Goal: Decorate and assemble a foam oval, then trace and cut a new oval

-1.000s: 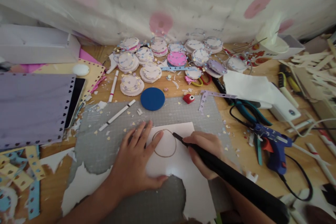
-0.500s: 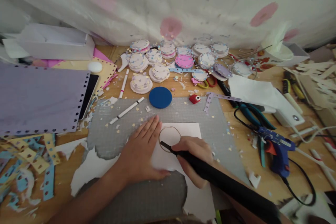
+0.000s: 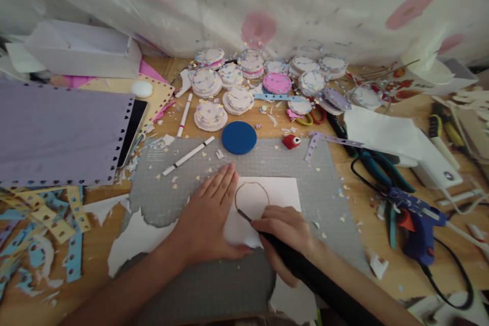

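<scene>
A white sheet of paper (image 3: 284,193) lies on the grey cutting mat (image 3: 324,188), with a thin brown circle outlined on it. My left hand (image 3: 208,219) rests flat on the paper's left side, fingers stretched out and thumb apart. In my right hand (image 3: 284,232) is a thick black pen-shaped tool (image 3: 305,270) with a thin dark tip. That tip touches the lower left of the circle, whose bottom right is hidden behind my fingers. Beyond the paper sits a blue disc (image 3: 239,137). Torn white paper (image 3: 133,237) spreads under my left forearm.
Several round layered paper pieces (image 3: 210,114) stand at the back. On the right lie a blue glue gun (image 3: 416,224) and teal-handled pliers (image 3: 382,168). Purple punched paper (image 3: 61,132) and coloured strips (image 3: 57,219) cover the left. A red punch (image 3: 291,141) sits on the mat.
The tool's tip has moved slightly along the circle's left edge, and my right hand has shifted with it. My left hand stays flat on the paper. The whole view has shifted a little.
</scene>
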Tool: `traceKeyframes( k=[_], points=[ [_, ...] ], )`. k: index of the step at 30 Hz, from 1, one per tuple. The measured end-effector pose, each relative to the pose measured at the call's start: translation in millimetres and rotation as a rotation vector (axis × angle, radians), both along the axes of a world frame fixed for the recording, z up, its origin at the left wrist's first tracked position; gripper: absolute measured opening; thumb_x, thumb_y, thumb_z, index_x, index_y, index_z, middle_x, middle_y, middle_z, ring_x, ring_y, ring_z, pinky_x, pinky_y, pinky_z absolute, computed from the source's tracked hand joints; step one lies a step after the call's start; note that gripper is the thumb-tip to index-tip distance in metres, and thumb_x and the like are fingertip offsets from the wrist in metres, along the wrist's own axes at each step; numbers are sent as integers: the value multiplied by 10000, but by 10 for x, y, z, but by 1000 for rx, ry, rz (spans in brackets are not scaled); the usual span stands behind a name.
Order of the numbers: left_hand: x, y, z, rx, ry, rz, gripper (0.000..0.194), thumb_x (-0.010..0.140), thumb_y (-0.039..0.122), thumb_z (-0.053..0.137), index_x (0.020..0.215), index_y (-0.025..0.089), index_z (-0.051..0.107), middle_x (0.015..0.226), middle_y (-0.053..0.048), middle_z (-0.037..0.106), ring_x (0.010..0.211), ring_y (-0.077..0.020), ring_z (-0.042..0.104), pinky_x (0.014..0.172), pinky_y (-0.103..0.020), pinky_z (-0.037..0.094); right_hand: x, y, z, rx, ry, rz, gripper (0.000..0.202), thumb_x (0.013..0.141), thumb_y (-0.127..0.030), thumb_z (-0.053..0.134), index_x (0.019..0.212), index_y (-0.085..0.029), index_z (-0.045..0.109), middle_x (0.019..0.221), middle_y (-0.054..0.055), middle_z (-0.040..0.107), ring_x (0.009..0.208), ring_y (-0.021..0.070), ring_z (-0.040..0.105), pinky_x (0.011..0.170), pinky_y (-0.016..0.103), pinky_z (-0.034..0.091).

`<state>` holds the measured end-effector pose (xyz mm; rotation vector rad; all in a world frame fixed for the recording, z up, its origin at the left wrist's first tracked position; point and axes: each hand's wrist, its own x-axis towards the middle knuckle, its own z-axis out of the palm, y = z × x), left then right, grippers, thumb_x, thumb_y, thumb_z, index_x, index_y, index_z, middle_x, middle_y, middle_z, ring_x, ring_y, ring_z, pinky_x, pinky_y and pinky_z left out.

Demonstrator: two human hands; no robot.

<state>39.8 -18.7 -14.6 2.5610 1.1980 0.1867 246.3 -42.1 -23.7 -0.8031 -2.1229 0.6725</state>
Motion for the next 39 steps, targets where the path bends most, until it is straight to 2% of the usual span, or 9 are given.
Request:
traceKeyframes(
  k=[4,12,18,23,26,28,29,35,39],
  points=[
    [5,0,6,1,7,1,1194,619,764,549,1458,-10,198,1556,-237,121,1435,-361,141,1147,-455,168,-4,-3,5,-39,-40,12,279,718,-39,464,935,-209,508,604,-26,492,521,139,438,494,258,329],
    [11,-5,27,7,11,3,1178,605,729,578,1447,-21,234,1546,-246,156,1424,-379,169,1145,-469,167,90,102,128,-42,-228,175,187,735,-60,485,852,-198,531,623,-18,502,576,144,432,530,279,306],
    [7,6,18,13,2,2,1181,590,719,591,1443,-20,244,1544,-244,169,1420,-385,178,1153,-470,157,164,139,97,-33,-261,227,144,767,-92,481,834,-202,547,618,-14,515,573,143,448,531,278,326],
    [5,10,13,-6,7,10,1194,577,719,600,1449,-7,230,1549,-236,161,1425,-376,167,1159,-461,145,163,131,200,-71,-101,131,200,753,-59,459,851,-203,558,623,5,577,546,142,522,503,266,365],
    [24,-15,-1,-4,15,64,1195,572,720,607,1460,24,213,1557,-219,147,1431,-382,132,1156,-489,127,102,83,339,-142,71,-125,197,751,-82,460,866,-207,561,636,14,594,528,141,560,490,261,409],
    [45,-40,-14,3,24,132,1196,575,713,609,1463,28,193,1559,-229,117,1435,-387,106,1149,-508,121,35,42,386,-149,99,-314,198,750,-96,477,888,-211,561,634,6,585,505,135,556,474,256,421],
    [57,-52,-21,8,24,164,1200,578,710,606,1463,22,178,1558,-240,101,1436,-386,98,1146,-511,125,-2,24,385,-135,92,-356,207,745,-98,486,901,-212,560,627,-1,576,493,132,550,463,251,421],
    [91,-76,-32,5,6,222,1201,602,676,591,1459,-11,105,1548,-275,88,1442,-371,83,1142,-499,144,-159,-30,202,-122,49,-275,255,732,-95,496,958,-205,540,680,14,606,536,137,576,493,241,458],
    [85,-71,-36,7,-12,212,1168,613,651,592,1457,-6,122,1548,-272,98,1440,-379,90,1140,-507,144,-169,-24,182,-118,13,-259,261,736,-99,495,970,-207,533,703,24,625,577,151,601,525,249,480]
  ],
)
